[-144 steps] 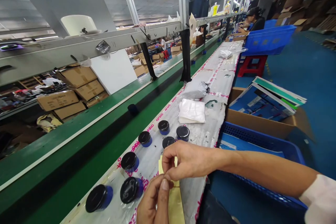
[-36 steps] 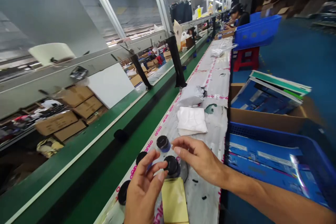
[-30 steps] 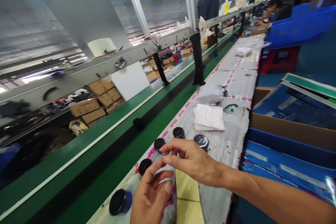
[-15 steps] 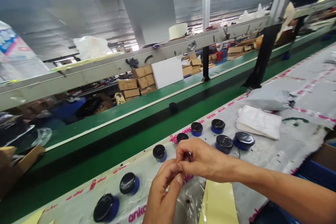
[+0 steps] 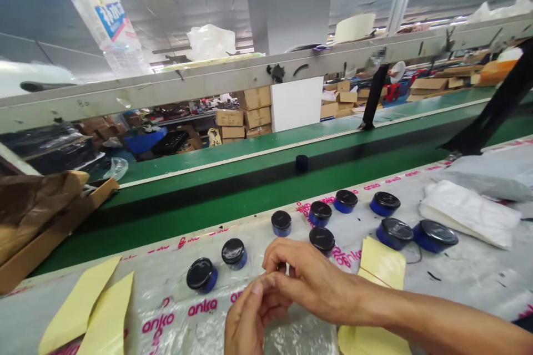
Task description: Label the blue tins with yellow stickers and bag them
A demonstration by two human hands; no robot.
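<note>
My left hand is at the bottom centre, fingers curled and thumb pressed against them. My right hand meets it from the right in a pinch, the fingertips of both touching. Whatever lies between the fingertips is too small or hidden to make out. Just behind my right hand stands a round blue container with a black lid. Similar containers stand to the left and to the right. Yellow sheets lie partly under my right forearm.
Plastic sheeting printed in pink covers the bench. A green conveyor runs behind it, carrying a small dark item. A folded white cloth lies right, yellow strips and a cardboard box left. A bottle stands on the rail.
The view has swung left, bringing the bottle and yellow strips further into sight. Both hands remain together with their fingertips touching. A lidded container behind my right hand now shows more fully.
</note>
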